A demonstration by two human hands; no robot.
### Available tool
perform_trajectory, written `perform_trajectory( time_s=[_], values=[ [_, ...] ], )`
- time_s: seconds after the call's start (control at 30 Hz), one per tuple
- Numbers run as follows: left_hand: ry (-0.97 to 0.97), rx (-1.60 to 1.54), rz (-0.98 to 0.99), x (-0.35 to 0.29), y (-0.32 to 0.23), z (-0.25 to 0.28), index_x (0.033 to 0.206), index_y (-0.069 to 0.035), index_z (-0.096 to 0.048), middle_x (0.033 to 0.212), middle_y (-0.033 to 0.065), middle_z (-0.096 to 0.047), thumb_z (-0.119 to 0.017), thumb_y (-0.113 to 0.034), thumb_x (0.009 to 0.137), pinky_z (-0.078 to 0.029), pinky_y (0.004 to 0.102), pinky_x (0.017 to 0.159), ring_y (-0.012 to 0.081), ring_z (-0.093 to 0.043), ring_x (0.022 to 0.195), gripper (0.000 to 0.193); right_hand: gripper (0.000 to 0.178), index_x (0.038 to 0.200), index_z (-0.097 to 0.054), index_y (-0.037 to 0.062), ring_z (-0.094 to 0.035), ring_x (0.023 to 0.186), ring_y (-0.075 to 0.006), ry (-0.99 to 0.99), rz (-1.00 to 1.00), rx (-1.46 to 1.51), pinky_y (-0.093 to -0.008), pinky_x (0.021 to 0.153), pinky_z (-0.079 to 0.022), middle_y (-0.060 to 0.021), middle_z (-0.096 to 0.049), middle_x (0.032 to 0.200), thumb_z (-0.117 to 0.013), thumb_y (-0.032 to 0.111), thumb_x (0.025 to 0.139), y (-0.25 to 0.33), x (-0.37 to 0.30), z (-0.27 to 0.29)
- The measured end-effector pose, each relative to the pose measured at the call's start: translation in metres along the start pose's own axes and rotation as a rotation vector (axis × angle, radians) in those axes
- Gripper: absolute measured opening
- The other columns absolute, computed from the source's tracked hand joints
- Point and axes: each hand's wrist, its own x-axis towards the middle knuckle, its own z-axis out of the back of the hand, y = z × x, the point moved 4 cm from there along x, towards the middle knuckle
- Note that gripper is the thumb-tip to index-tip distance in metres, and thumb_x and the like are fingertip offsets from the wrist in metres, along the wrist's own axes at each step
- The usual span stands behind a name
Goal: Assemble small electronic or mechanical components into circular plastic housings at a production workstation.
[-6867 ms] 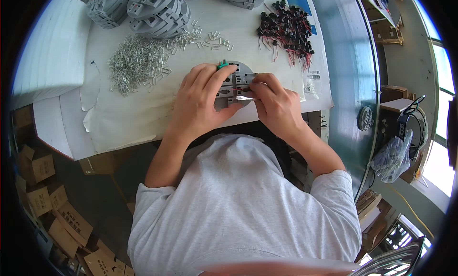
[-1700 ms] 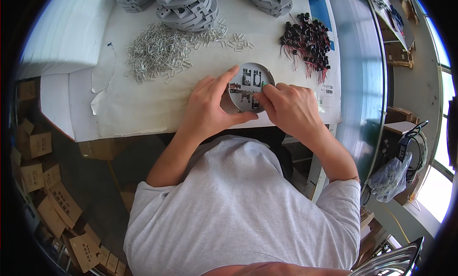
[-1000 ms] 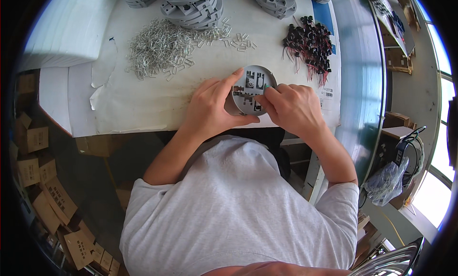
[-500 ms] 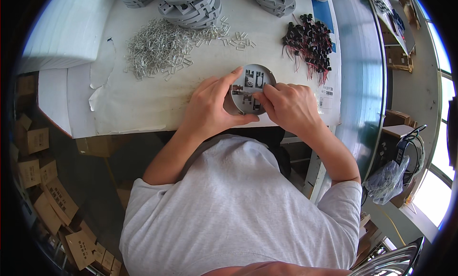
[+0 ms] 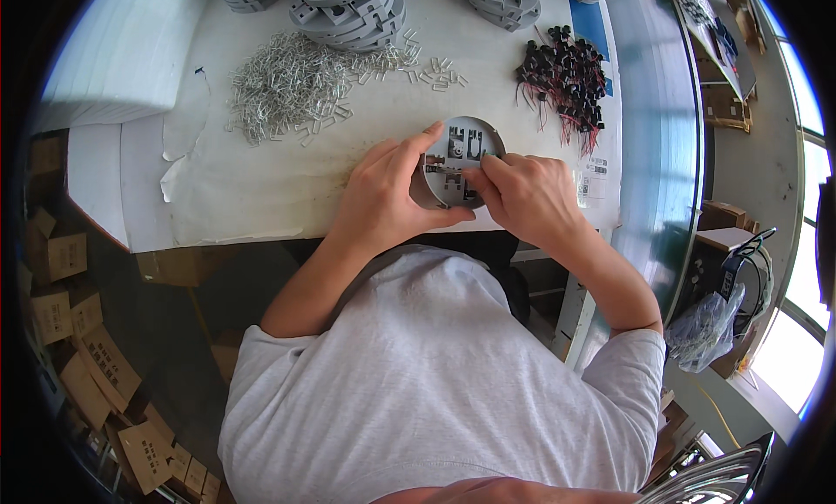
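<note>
A round grey plastic housing [image 5: 457,138] with several cut-outs in its face is held near the table's front edge. My left hand [image 5: 383,186] curves around its left side, thumb and fingers gripping the rim. At its right side my right hand [image 5: 529,191] is closed, thumb and forefinger pinched together against the inside of the housing. Whatever small piece may be between those fingertips is hidden. Beyond my left hand lies a heap of U-shaped metal wire clips [image 5: 287,82]. Black parts with red and black wires [image 5: 564,77] are piled beyond my right hand.
Stacks of grey round housings [image 5: 348,16] stand along the far side, another housing stack [image 5: 503,3] right of them. A white foam block [image 5: 113,60] borders the table [image 5: 252,199] on the left. Cardboard boxes [image 5: 109,365] lie on the floor at left.
Almost nothing differs. Both hands keep their grip on the housing, with only a very slight shift of the view.
</note>
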Motion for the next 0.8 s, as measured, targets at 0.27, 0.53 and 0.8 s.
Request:
perform_trajectory(
  time_s=[0.27,0.53,0.8],
  values=[
    [0.019,-0.005,0.022,-0.0012,-0.0005,0.0003,0.144,-0.003,-0.06,0.102,0.011,-0.072,-0.101,-0.044,0.061,-0.058,0.0424,0.086,0.0299,-0.07,0.093,0.101,0.036,0.076,-0.06,0.009,-0.062,0.056,-0.034,-0.002,0.007,0.049,-0.0475,0.051,-0.046,-0.0085,-0.061,0.064,-0.069,0.031,0.103,0.0009,-0.0029,0.0025],
    [0.003,0.002,0.0,-0.0006,0.0013,0.0001,0.143,-0.003,-0.06,0.1,0.0105,-0.072,-0.101,-0.045,0.062,-0.058,0.0423,0.086,0.0297,-0.07,0.093,0.1,0.037,0.075,-0.059,0.0088,-0.062,0.056,-0.0339,-0.011,-0.036,0.008,-0.0474,0.05,-0.046,-0.0082,-0.061,0.064,-0.069,0.031,0.103,0.0006,-0.0023,0.0029],
    [0.021,-0.006,0.024,0.0,0.0002,0.0008,0.143,-0.003,-0.06,0.1,0.0108,-0.072,-0.101,-0.044,0.062,-0.057,0.0426,0.088,0.0301,-0.07,0.093,0.1,0.038,0.076,-0.059,0.0089,-0.063,0.056,-0.033,0.0,-0.023,-0.014,-0.047,0.05,-0.046,-0.0073,-0.06,0.064,-0.068,0.033,0.103,0.0018,-0.0006,0.0005]
  ],
)
